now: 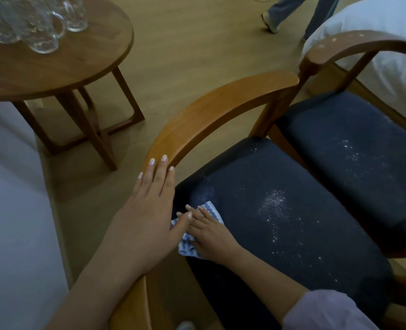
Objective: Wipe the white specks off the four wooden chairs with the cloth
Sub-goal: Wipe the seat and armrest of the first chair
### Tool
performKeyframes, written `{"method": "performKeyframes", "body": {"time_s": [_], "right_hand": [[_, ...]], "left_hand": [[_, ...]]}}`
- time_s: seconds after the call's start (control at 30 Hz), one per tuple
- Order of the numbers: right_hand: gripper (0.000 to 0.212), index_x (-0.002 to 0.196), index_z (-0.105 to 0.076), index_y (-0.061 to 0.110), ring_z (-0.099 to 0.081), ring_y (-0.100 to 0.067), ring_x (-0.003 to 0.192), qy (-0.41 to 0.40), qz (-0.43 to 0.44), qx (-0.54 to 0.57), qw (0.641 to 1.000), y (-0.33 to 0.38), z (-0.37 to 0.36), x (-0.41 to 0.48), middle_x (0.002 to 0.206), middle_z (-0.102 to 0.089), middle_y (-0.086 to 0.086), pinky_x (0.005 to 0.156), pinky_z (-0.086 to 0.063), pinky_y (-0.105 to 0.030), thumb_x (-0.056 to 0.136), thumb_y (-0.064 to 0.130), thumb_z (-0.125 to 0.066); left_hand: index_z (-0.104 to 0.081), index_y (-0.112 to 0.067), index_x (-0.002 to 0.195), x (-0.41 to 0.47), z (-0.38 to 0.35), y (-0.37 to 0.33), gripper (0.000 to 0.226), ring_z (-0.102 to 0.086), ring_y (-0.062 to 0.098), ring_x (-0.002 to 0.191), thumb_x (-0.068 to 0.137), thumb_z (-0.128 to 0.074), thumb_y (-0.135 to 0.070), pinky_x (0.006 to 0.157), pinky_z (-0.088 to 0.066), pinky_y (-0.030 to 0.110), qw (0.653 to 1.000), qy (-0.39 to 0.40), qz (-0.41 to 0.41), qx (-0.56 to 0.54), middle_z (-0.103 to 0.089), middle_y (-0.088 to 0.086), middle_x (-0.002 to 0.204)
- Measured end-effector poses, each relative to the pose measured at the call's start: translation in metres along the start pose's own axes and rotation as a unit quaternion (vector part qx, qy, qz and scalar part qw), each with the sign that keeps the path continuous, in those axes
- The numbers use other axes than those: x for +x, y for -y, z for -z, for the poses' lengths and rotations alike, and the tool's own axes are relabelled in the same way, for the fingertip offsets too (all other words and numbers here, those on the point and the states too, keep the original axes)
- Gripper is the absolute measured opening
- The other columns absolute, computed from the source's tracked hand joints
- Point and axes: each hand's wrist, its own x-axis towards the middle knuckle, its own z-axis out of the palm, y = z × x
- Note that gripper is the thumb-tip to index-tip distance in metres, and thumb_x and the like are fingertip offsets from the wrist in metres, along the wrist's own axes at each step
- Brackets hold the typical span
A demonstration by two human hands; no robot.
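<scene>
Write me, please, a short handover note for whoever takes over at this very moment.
Left grip: rests flat on the near chair's armrest, fingers straight, holding nothing.
Right grip: presses the striped cloth onto the near seat, at its left edge.
Done: that armrest shows no obvious specks.
Left: the white specks across the near seat; then the second chair, speckled on its seat and armrest. The other two chairs are out of view.

Glossy smooth wooden armrest (221,108), matt speckled fabric seat (280,222), striped cloth (210,209)
</scene>
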Motion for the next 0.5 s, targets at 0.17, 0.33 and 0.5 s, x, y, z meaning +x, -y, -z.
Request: {"method": "performKeyframes", "body": {"time_s": [0.17,0.33,0.5], "right_hand": [[0.057,0.14,-0.046,0.011,-0.02,-0.019,0.143,-0.017,-0.01,0.034,0.999,-0.006,0.003,0.011,0.147,-0.044,-0.007,0.116,-0.012,-0.044,0.083,0.013,-0.056],[0.058,0.144,-0.041,0.012,-0.019,-0.022,0.146,-0.029,-0.082,0.036,0.996,-0.035,0.017,0.048,0.151,-0.038,-0.008,0.121,-0.01,-0.039,0.088,0.007,-0.057],[0.046,0.139,-0.048,0.008,-0.028,-0.026,0.143,-0.099,-0.188,0.013,0.977,-0.071,0.038,0.077,0.146,-0.045,-0.01,0.118,-0.008,-0.034,0.094,0.017,-0.04]], "left_hand": [[0.035,-0.019,0.13,0.002,0.002,-0.001,0.077,0.039,0.013,0.131,0.094,-0.023,-0.056,0.105,0.018,0.026,1.0,0.014,0.006,0.012,0.043,-0.001,0.144],[0.035,-0.022,0.129,0.005,-0.001,0.001,0.079,0.041,0.011,0.129,0.091,-0.019,-0.064,0.105,0.021,0.026,1.0,0.009,0.005,0.002,0.045,-0.002,0.142],[0.038,-0.025,0.129,0.004,-0.004,0.004,0.08,0.045,0.009,0.125,0.091,-0.023,-0.061,0.103,0.021,0.025,1.0,0.01,0.001,0.0,0.049,-0.006,0.139]]}}
